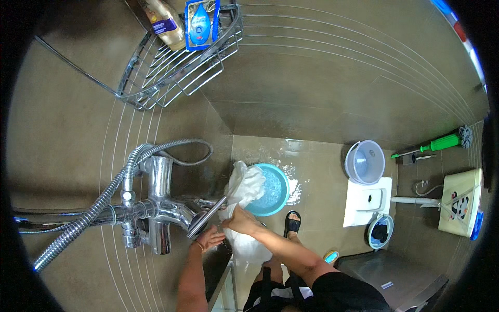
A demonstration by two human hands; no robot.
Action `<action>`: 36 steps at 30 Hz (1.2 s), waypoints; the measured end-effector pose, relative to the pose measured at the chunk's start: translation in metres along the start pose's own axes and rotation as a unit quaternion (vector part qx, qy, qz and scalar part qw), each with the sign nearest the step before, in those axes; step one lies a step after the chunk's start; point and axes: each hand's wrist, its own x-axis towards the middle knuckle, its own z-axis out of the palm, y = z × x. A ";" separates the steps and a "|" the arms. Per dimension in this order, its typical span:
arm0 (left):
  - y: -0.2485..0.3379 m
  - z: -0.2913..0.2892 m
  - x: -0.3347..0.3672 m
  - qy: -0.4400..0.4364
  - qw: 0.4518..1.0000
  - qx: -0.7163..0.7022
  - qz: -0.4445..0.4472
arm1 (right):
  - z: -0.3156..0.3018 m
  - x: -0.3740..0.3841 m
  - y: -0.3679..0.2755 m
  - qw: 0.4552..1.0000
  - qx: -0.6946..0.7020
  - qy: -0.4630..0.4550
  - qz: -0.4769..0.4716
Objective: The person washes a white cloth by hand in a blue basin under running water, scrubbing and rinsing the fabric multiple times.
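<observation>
A wet white cloth [244,184] hangs in front of the chrome tap and trails over the left rim of a round blue basin [285,200]. The basin holds water with foam or bubbles on it. My right hand [241,221] is closed on the middle of the cloth. More of the same cloth falls below that hand, towards my legs. My left hand [210,238] is just under the tap's flat lever [208,216], close to the cloth's left edge. Its fingers look loosely apart, and I see nothing held in them. The tap hides part of the cloth's upper left.
A chrome mixer tap [161,208] with a coiled hose juts from the left wall. Above is a wire corner rack [176,78] with a bottle and a blue packet. At right are a grey bucket [365,162], a white squat toilet [358,203], and a green-handled brush [442,143].
</observation>
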 end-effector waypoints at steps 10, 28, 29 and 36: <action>0.040 0.136 0.117 -0.116 0.924 -0.308 0.196 | -0.007 -0.041 0.044 0.965 -0.258 -0.001 0.039; 0.007 0.137 0.151 -0.050 0.971 -0.195 0.131 | 0.037 -0.038 0.273 0.805 0.573 -0.131 0.077; 0.002 0.124 0.163 -0.059 0.973 -0.175 0.142 | 0.039 -0.026 0.307 0.674 0.716 -0.125 0.128; 0.000 0.096 0.160 -0.100 0.973 0.073 0.195 | 0.024 0.083 0.312 0.559 0.814 -0.124 0.094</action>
